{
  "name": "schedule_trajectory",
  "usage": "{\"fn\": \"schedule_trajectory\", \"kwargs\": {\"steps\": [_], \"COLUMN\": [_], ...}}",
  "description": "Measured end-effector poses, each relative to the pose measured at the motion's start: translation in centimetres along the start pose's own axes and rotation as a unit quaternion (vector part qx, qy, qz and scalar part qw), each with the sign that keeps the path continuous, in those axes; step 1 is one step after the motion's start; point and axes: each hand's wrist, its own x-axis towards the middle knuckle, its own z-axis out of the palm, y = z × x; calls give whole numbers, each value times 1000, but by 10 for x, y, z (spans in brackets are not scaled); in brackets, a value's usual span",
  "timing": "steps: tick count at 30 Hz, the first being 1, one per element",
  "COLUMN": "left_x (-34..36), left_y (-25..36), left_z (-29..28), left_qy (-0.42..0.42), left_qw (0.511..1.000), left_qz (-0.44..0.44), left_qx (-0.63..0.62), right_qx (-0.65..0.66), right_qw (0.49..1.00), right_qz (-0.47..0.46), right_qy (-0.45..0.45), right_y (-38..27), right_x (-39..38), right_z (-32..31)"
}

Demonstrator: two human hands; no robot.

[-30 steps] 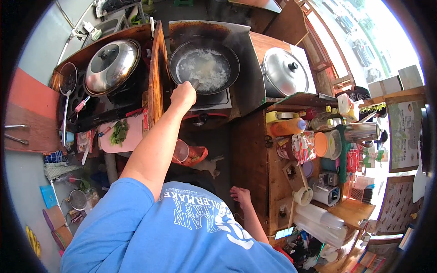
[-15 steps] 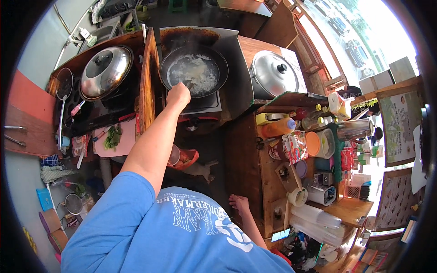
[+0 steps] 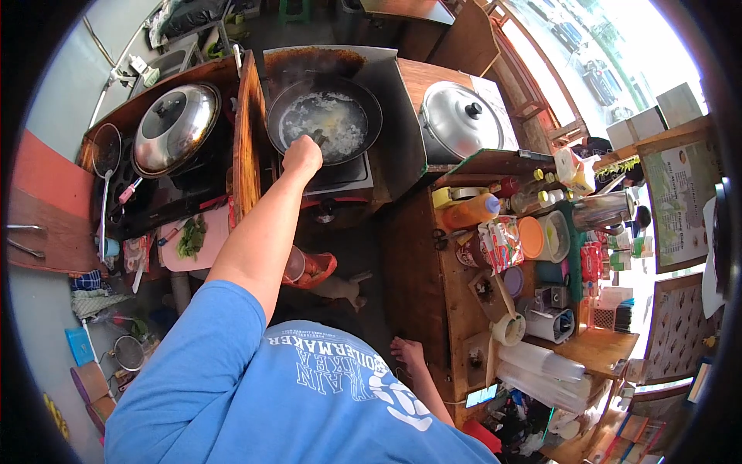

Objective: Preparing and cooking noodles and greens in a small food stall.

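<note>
My left hand (image 3: 303,156) is closed on a utensil (image 3: 321,138) reaching into a dark wok (image 3: 372,122); its far end is hard to make out. The wok sits on a stove (image 3: 346,179) and holds steaming liquid (image 3: 325,116) with pale, frothy bits. My right hand (image 3: 407,352) hangs low by the wooden counter's side, fingers apart, holding nothing. Below my left forearm is a red bag (image 3: 315,272) with a container in it.
Lidded pans (image 3: 175,116) (image 3: 456,131) flank the wok. A pink board (image 3: 212,243) bears leafy greens. A light-furred animal (image 3: 344,290) is on the floor. Shelves at right (image 3: 456,340) hold bottles, tubs and packets. A dark wooden partition (image 3: 249,116) stands left of the wok.
The view has shifted, so the wok and stoves sit further left than a second ago. My left hand stays on the utensil in the wok; my right hand still hangs low.
</note>
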Motion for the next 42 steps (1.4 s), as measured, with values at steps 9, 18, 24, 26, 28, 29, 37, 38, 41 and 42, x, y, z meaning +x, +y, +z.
{"fn": "schedule_trajectory", "kwargs": {"steps": [9, 18, 24, 26, 28, 29, 37, 38, 41, 42], "left_x": [7, 5, 6, 13, 15, 16, 18, 20, 28, 26], "left_y": [0, 5, -1, 0, 1, 1, 1, -1, -8, -7], "left_z": [-2, -3, -1, 1, 4, 4, 0, 0, -4, -7], "left_qy": [-8, 8, 13, 8, 2, 4, -12, -15, -33, -48], "left_qw": [1000, 1000, 1000, 1000, 1000, 1000, 1000, 1000, 999, 999], "left_qz": [-4, 6, 9, 3, -2, 1, 11, 8, 2, -1], "left_qx": [-26, -6, -8, -9, -9, -8, 8, 7, 12, 17], "right_qx": [7, 4, 7, 0, -5, -2, -10, -13, -23, -31], "right_qw": [1000, 1000, 1000, 1000, 1000, 1000, 999, 999, 999, 999], "right_qz": [1, -8, 0, 1, 4, 1, 4, -1, -1, 4], "right_qy": [12, 27, 29, 26, 25, 26, 30, 30, 36, 44], "right_y": [12, 23, 23, 23, 26, 28, 33, 33, 34, 36], "right_x": [-1, 1, 0, 2, 4, 4, 6, 6, 8, 10], "right_z": [-2, -6, -3, -3, -4, -4, -3, -4, -2, -2]}}
